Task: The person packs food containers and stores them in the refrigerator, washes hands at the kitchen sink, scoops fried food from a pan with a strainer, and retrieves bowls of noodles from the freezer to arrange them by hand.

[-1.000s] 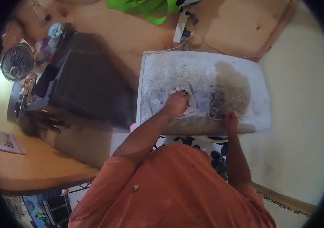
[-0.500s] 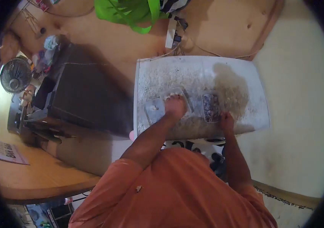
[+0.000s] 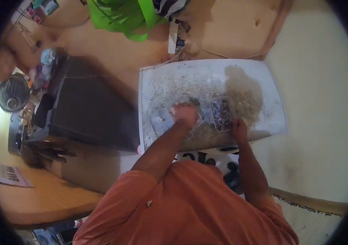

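Observation:
My left hand [image 3: 186, 114] is over a clear plastic container [image 3: 199, 116] that has pale pieces in it; its fingertips are among the pieces at the container's far side, curled, and what they grip is too small to make out. To the left lies a flat translucent lid [image 3: 157, 121] with a small pale piece on it. My right hand [image 3: 239, 130] is closed beside the near right corner of a second clear container [image 3: 221, 114] filled with dark and whitish bits. What its fingers hold is hidden. Both containers rest on a stained white board [image 3: 274, 110].
A dark cabinet [image 3: 96, 102] stands left of the board. Beyond the board are a green bag [image 3: 121, 18], a white power strip [image 3: 173, 37] and cables. A fan [image 3: 13, 93] is at far left, above a wooden table [image 3: 55, 196]. A pale wall [image 3: 317, 102] is on the right.
The whole view has shifted, so the board and containers appear further left and the green bag shows more. My left hand stays at its container, and my right hand stays beside the dark-filled one.

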